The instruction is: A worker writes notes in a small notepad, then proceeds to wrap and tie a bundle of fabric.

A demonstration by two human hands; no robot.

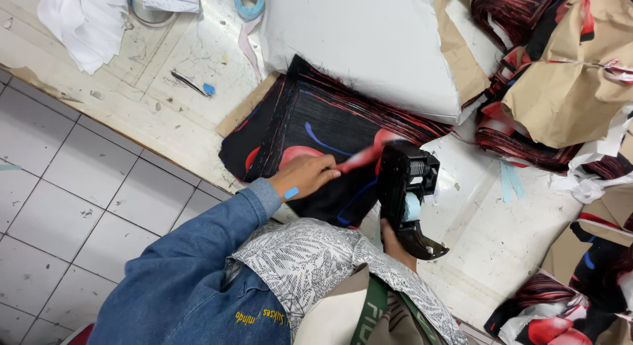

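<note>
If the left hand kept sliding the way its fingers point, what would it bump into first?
Probably the black handheld tagging tool held by the right hand; the left hand rests flat on the black fabric stack with red and blue print.

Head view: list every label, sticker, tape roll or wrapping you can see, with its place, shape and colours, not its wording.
Blue sticker: small rectangle on left hand.
Label gun: black, pale-blue roll, in right hand.
Tape roll: blue ring, top of table.
Brown paper: crumpled wrapping, upper right.

garment workshop: stacked cut fabric bundles point(330, 131) on worn worktable point(184, 61)
</note>
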